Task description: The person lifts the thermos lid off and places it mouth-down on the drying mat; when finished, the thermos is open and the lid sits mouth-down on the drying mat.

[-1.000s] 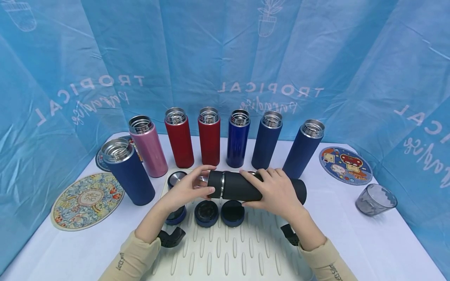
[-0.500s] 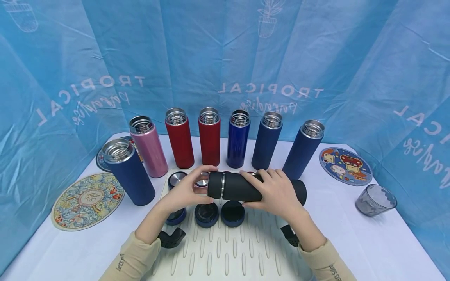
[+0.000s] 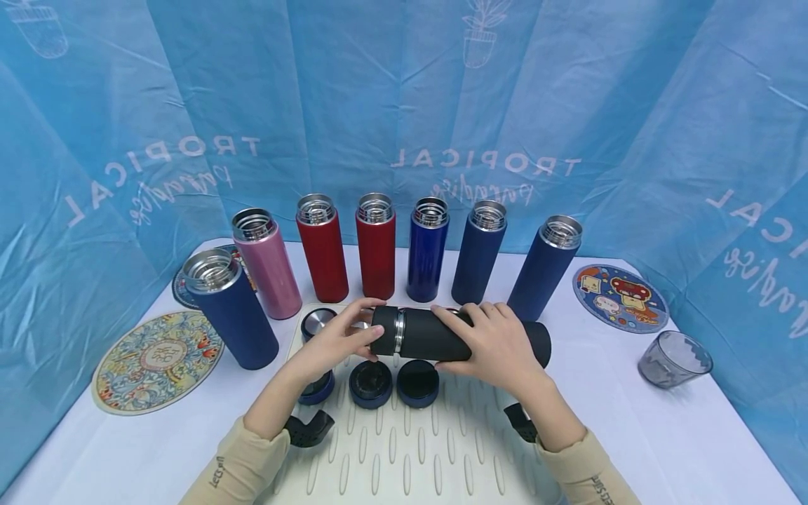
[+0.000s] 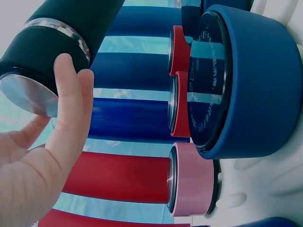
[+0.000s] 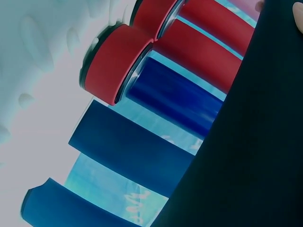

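A black thermos bottle [image 3: 426,337] lies level in the air above the pale ribbed mat. My right hand [image 3: 495,347] grips its body from above. At the left end, my left hand [image 3: 328,345] pinches the black lid [image 3: 386,317] between thumb and fingers. The lid's silver top [image 4: 31,94] faces the palm in the left wrist view, and a silver band [image 3: 398,331] shows between lid and body. Below the bottle are blue lids [image 3: 370,384] on the mat. A pink lid [image 4: 194,179] and red lids [image 5: 113,64], mostly hidden from the head view, stand behind it.
Several lidless bottles stand in an arc behind: navy [image 3: 233,315], pink [image 3: 271,270], red [image 3: 323,259] and blue [image 3: 428,256]. A floral round placemat [image 3: 158,361] lies left. On the right are a cartoon placemat [image 3: 621,298] and a clear glass [image 3: 674,359].
My left fingers opened away from the lid half a second ago and now touch it again. The silver band looks slightly wider. My right hand and the bottle body have stayed put.
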A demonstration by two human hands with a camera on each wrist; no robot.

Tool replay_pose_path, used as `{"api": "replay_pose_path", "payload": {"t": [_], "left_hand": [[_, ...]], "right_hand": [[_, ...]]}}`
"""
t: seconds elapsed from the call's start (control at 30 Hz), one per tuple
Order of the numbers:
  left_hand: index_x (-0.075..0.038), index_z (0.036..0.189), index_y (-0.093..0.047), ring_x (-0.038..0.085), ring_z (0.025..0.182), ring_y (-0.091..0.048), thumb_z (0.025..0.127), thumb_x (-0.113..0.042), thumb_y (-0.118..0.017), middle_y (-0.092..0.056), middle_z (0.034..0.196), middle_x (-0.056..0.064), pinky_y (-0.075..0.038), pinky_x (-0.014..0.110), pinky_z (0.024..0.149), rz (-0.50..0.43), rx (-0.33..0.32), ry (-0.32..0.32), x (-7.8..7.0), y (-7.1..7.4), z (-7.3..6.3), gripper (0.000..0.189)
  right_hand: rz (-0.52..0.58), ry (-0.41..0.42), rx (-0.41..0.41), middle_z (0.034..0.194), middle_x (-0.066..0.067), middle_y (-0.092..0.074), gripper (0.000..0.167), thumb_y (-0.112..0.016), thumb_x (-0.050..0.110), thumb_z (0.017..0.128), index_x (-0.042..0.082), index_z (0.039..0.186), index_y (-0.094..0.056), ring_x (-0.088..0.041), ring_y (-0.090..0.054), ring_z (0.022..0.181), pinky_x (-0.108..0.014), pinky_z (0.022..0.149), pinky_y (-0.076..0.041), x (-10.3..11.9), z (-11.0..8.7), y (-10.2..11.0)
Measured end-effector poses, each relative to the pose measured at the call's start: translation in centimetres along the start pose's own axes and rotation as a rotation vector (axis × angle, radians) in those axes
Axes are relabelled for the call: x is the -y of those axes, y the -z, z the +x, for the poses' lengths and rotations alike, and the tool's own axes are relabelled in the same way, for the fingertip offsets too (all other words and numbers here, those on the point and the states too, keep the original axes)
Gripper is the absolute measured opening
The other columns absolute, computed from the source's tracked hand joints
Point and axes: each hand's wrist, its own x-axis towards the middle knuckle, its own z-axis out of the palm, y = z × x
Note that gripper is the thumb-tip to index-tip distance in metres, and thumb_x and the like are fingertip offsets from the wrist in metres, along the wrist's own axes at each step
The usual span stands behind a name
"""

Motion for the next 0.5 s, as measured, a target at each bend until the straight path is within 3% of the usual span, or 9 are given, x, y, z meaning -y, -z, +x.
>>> {"api": "replay_pose_path", "payload": {"t": [0.1,0.27,0.5], "left_hand": [[-0.015,0.137,-0.036,0.032,0.098,-0.059,0.091,-0.029,-0.057,-0.042,0.128,0.023,-0.052,0.045,0.080,-0.034,-0.013,-0.005,0.0,0.0,0.0,0.052],[-0.010,0.135,-0.037,0.035,0.087,-0.063,0.093,-0.027,-0.054,-0.048,0.116,0.024,-0.053,0.045,0.077,-0.083,-0.055,-0.005,0.0,0.3,-0.1,0.048],[-0.013,0.135,-0.038,0.024,0.080,-0.063,0.092,-0.032,-0.056,-0.046,0.116,0.020,-0.054,0.039,0.078,-0.025,-0.073,0.028,-0.1,0.4,-0.2,0.051]], "right_hand": [[0.000,-0.003,-0.007,0.098,-0.009,-0.062,0.088,-0.071,0.068,0.059,0.028,0.133,-0.048,-0.029,-0.059,0.081,-0.040,0.076,-0.046,0.0,0.0,0.1],[-0.012,-0.026,-0.009,0.098,-0.009,-0.061,0.089,-0.073,0.067,0.058,0.027,0.133,-0.048,-0.029,-0.059,0.081,-0.040,0.075,-0.045,-0.3,-0.2,0.4],[0.064,-0.152,-0.001,0.098,-0.010,-0.061,0.090,-0.077,0.062,0.056,0.024,0.133,-0.048,-0.029,-0.058,0.081,-0.042,0.073,-0.046,-2.1,-1.2,1.1]]}}
